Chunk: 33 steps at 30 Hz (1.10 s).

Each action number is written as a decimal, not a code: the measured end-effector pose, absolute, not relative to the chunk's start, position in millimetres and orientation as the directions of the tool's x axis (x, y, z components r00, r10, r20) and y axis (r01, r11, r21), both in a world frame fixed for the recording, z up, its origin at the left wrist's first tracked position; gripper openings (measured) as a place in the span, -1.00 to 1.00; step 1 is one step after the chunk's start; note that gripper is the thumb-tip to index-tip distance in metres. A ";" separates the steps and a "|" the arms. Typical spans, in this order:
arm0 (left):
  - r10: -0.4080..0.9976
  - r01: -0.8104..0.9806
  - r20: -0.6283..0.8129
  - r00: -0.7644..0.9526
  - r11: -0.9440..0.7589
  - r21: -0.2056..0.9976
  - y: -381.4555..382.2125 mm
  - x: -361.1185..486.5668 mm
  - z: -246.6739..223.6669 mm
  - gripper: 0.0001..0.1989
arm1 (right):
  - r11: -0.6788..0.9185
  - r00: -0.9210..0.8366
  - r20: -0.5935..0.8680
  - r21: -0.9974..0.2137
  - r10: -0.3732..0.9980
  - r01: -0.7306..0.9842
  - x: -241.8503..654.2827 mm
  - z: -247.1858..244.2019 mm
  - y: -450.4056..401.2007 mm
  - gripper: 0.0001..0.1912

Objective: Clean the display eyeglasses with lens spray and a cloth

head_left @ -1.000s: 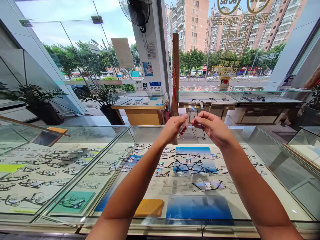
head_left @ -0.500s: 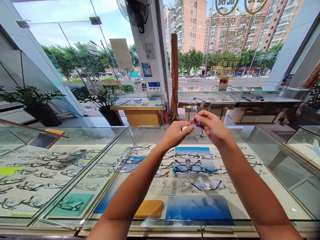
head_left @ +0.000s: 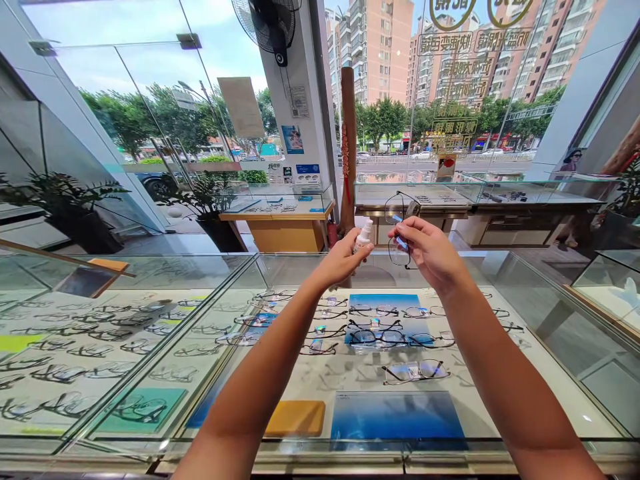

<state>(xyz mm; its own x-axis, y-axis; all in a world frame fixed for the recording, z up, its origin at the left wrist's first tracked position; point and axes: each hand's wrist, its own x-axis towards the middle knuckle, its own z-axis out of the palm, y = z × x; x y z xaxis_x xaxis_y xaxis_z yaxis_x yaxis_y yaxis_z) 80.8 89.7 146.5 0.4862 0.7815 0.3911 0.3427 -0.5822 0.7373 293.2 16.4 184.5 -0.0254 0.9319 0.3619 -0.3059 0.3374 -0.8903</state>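
My left hand [head_left: 345,259] is closed round a small white spray bottle [head_left: 365,233], its nozzle end standing up above my fingers. To its right, my right hand [head_left: 429,248] pinches a pair of thin dark-rimmed eyeglasses [head_left: 400,253]. The glasses are turned on end, one lens above my fingertips and the other below. A narrow gap separates the bottle from the glasses. Both hands are raised over the far side of a glass display case [head_left: 480,413]. My fingers partly hide the bottle's body and the middle of the frame.
Inside the case lie rows of eyeglasses [head_left: 377,337], a blue card [head_left: 400,420] and a yellow-brown case [head_left: 295,418]. Another glass case with more frames [head_left: 65,370] adjoins on the left. Beyond stand a wooden counter [head_left: 287,235], a tree-trunk post [head_left: 348,147] and potted plants [head_left: 215,207].
My left hand has moved left, away from the glasses, and the bottle now points upright. My right hand has shifted slightly right with the glasses.
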 end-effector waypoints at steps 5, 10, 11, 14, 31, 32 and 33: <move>0.789 0.552 0.406 0.462 -0.614 0.565 108.2 72.9 133.6 -0.56 | 0.338 -0.019 0.360 -0.892 0.933 -0.299 294.0 185.3 16.0 -0.63; 0.850 0.701 0.215 0.481 -0.520 0.488 117.4 66.1 124.1 -0.64 | 0.342 -0.025 0.363 -0.898 0.932 -0.275 295.5 185.2 17.0 -0.64; 0.854 0.721 0.187 0.485 -0.512 0.467 118.8 65.5 122.2 -0.68 | 0.343 -0.026 0.364 -0.898 0.931 -0.277 295.6 185.1 17.0 -0.65; 0.868 0.772 0.119 0.482 -0.485 0.411 123.3 66.0 114.9 -0.76 | 0.340 -0.031 0.362 -0.897 0.931 -0.281 295.6 184.8 16.4 -0.66; 0.897 0.880 -0.055 0.438 -0.416 0.229 135.7 73.4 89.4 -0.69 | 0.337 -0.045 0.361 -0.902 0.931 -0.269 294.7 186.8 14.5 -0.64; 0.898 0.882 -0.055 0.436 -0.413 0.228 135.7 73.7 88.9 -0.69 | 0.336 -0.046 0.360 -0.903 0.932 -0.270 294.7 186.7 14.5 -0.64; 0.899 0.882 -0.055 0.434 -0.411 0.228 135.7 74.0 88.4 -0.69 | 0.335 -0.048 0.360 -0.903 0.932 -0.270 294.7 186.7 14.4 -0.64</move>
<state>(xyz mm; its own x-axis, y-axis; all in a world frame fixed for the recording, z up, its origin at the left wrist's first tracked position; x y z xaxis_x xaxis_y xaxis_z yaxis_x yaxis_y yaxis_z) 74.0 135.7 88.4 0.4336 0.8994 -0.0552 0.8825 -0.4114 0.2279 294.7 14.4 186.7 -0.0480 0.9318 0.3597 -0.2700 0.3346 -0.9028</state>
